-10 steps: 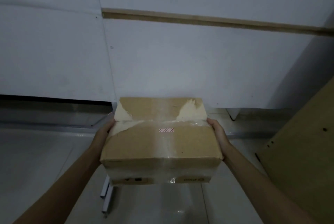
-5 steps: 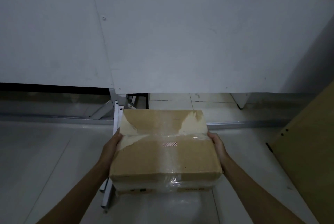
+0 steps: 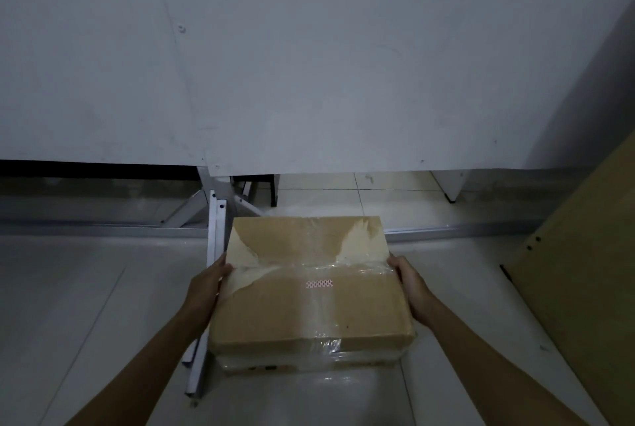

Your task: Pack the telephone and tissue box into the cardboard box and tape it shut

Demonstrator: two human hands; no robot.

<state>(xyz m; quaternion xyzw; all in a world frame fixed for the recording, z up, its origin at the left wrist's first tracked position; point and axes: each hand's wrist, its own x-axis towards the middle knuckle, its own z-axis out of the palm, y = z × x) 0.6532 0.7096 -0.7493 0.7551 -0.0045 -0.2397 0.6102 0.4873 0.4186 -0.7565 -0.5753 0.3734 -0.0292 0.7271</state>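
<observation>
A closed brown cardboard box [image 3: 309,309], its top flaps covered with clear tape, is low over the pale tiled floor in the lower middle of the head view. My left hand [image 3: 206,285] grips its left side and my right hand [image 3: 410,288] grips its right side. A small red-and-white patterned strip lies under the tape on top. Torn pale patches show at both far corners of the lid. The telephone and tissue box are not visible.
A white metal bar [image 3: 211,274] lies on the floor along the box's left side. A white panel [image 3: 343,65] on metal legs stands behind. A tan board [image 3: 584,271] leans at the right.
The box has come down from chest height toward the floor, both hands still on its sides. The view has tilted downward, showing more floor and table legs.
</observation>
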